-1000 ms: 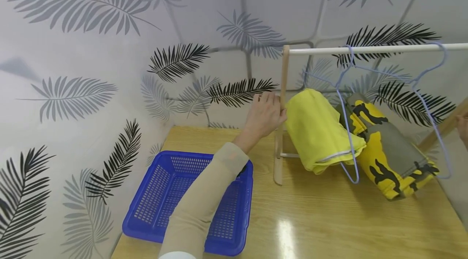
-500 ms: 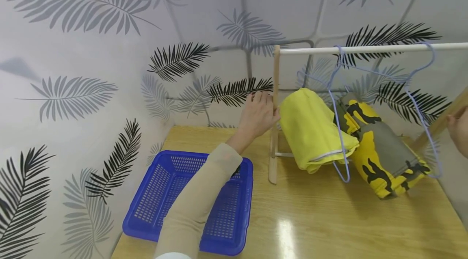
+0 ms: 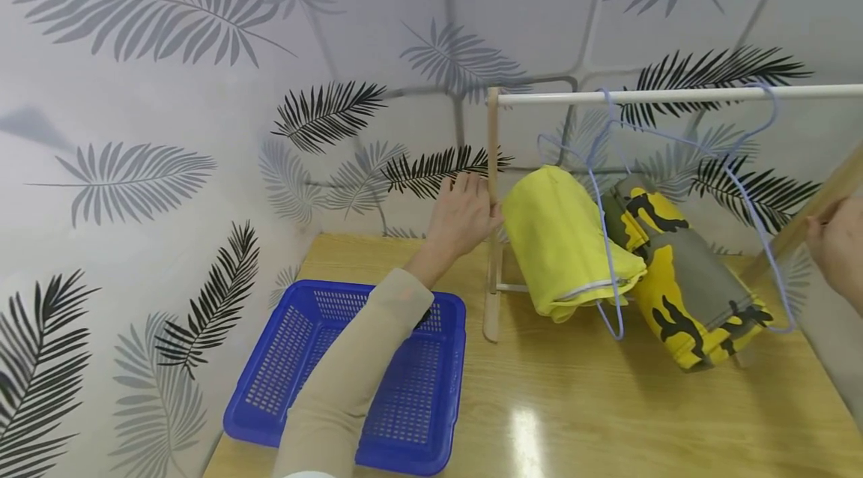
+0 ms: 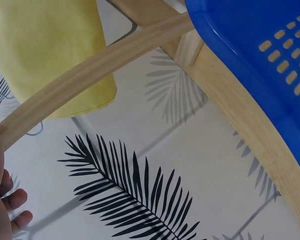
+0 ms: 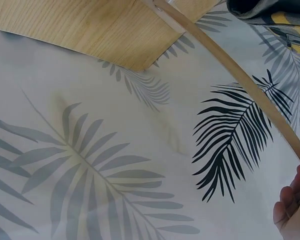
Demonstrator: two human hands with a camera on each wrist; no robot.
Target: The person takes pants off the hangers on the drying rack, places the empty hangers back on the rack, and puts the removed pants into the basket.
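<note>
The left arm, in a beige sleeve (image 3: 357, 373), reaches forward on a slant over the blue basket (image 3: 458, 365), which sits nearer the body than the fingers; the left hand (image 3: 461, 217), knuckles up, holds the wooden rack (image 3: 493, 148) at its left post, thumb against the post, the other fingers bent and lying outside it. The right hand (image 3: 839, 249), partly cut off by the frame edge, has its fingers curled at the right post (image 3: 844, 182), gripping it. Just inside the left thumb hangs folded yellow cloth (image 3: 566, 238); between it and the right fingers hangs a camouflage bundle (image 3: 694, 276), both on blue hangers (image 3: 610, 246) from the white rod (image 3: 674, 95), above all the fingers
</note>
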